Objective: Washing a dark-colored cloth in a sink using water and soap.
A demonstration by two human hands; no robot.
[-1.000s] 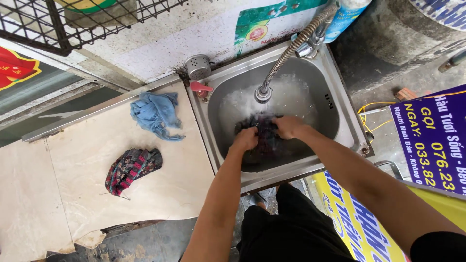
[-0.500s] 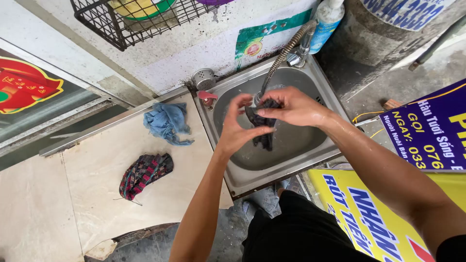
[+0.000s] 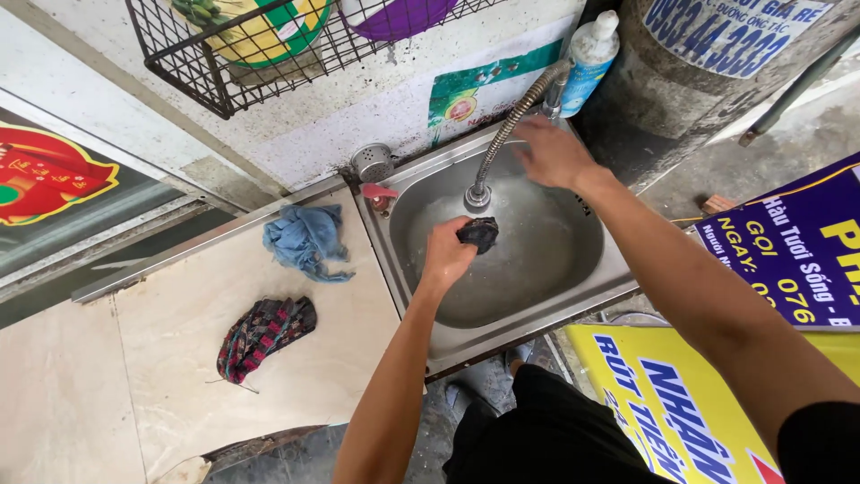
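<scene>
My left hand [image 3: 446,253] is closed around a small wadded dark cloth [image 3: 479,233] and holds it over the steel sink [image 3: 546,300], just below the head of the flexible faucet hose [image 3: 507,134]. My right hand [image 3: 554,154] reaches to the back of the sink, beside the tap at the top of the hose, fingers spread and holding nothing. Foamy water lies in the basin.
A blue rag [image 3: 306,240] and a dark patterned cloth [image 3: 264,334] lie on the tiled counter [image 3: 134,376] left of the sink. A soap bottle [image 3: 589,56] stands behind the tap. A wire basket [image 3: 269,54] hangs on the wall. Printed banners [image 3: 681,403] lean on the right.
Both hands were working the cloth in the basin, then lifted it together. Now my left hand alone holds it wadded, and my right hand has moved up to the tap.
</scene>
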